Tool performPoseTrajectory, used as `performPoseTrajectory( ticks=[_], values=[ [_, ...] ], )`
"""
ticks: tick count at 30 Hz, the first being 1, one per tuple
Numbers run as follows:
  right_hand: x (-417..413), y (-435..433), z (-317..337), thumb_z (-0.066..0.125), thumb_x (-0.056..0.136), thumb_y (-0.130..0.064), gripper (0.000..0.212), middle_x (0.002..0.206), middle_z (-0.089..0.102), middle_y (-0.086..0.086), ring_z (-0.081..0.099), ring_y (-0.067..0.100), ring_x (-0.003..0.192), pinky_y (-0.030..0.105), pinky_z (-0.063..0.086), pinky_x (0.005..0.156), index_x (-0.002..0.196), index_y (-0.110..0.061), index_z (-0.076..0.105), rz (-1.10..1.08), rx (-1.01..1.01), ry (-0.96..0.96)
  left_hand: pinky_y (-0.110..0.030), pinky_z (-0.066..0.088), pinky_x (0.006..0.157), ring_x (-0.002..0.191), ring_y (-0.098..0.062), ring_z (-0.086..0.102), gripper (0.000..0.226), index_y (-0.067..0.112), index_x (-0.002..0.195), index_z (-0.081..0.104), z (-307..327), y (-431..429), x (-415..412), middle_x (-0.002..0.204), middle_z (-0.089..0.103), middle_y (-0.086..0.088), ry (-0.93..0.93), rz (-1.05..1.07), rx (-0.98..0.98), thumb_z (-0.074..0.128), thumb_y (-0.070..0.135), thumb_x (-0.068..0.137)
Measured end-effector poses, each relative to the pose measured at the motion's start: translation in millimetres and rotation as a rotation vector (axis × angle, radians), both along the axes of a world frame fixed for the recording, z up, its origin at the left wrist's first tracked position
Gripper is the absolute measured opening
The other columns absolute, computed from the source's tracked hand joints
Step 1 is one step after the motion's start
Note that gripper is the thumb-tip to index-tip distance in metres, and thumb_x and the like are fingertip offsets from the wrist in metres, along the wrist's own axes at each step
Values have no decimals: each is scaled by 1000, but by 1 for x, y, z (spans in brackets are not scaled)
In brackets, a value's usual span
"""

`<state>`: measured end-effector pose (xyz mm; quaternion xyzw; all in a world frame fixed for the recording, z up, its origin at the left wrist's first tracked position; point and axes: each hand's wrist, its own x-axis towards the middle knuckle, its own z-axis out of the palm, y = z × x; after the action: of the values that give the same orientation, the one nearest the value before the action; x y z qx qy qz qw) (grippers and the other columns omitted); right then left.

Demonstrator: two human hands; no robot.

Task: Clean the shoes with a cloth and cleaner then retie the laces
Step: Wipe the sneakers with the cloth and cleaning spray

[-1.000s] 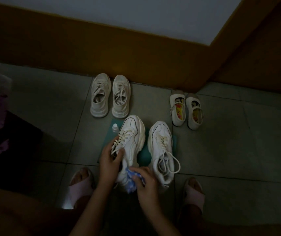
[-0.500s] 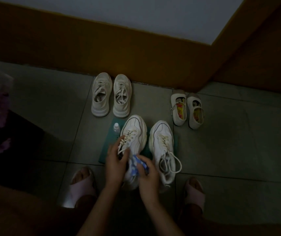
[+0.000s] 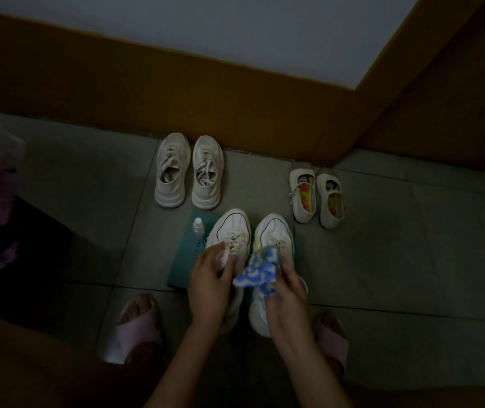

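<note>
Dim tiled floor: bottle stands on the mat; left hand grips the left sneaker at its laces, right hand pinches the cloth over the right sneaker. Best steady each shoe and wipe firmly, toe to heel

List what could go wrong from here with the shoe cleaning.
1. The small cleaner bottle stands upright on the teal mat close to the left hand and the left sneaker; a nudge might tip it.
2. The right hand holds the blue patterned cloth bunched over the right sneaker, so loose laces could snag.
3. The room is dim, so dirt may be missed.
</note>
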<state>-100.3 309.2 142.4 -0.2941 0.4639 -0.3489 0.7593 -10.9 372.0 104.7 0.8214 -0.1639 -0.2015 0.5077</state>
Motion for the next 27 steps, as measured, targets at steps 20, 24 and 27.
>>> performPoseTrajectory(
  ticks=[20, 24, 27],
  values=[
    [30, 15, 29, 62, 86, -9, 15, 94, 72, -6, 67, 4, 88, 17, 52, 78, 92, -21, 70, 393, -449, 388, -28, 51, 67, 75, -19, 65, 11, 12, 91, 66, 39, 18, 23, 90, 69, -12, 676, 242, -338, 63, 6, 84],
    [29, 13, 19, 57, 92, -17, 21, 113, 66, -5, 60, 5, 107, 18, 48, 89, 111, -23, 65, 422, -412, 486, -25, 52, 67, 79, -22, 62, 12, 7, 94, 64, 25, 22, 33, 94, 67, -16, 624, 269, -315, 60, 2, 85],
    [36, 10, 2, 59, 90, -30, 53, 143, 45, 0, 41, 14, 131, 27, 36, 104, 139, -23, 40, 498, -501, 789, -13, 48, 58, 78, -18, 61, 12, 5, 98, 64, 18, 25, 41, 91, 65, -10, 509, 280, -281, 58, 4, 87]
  ],
)
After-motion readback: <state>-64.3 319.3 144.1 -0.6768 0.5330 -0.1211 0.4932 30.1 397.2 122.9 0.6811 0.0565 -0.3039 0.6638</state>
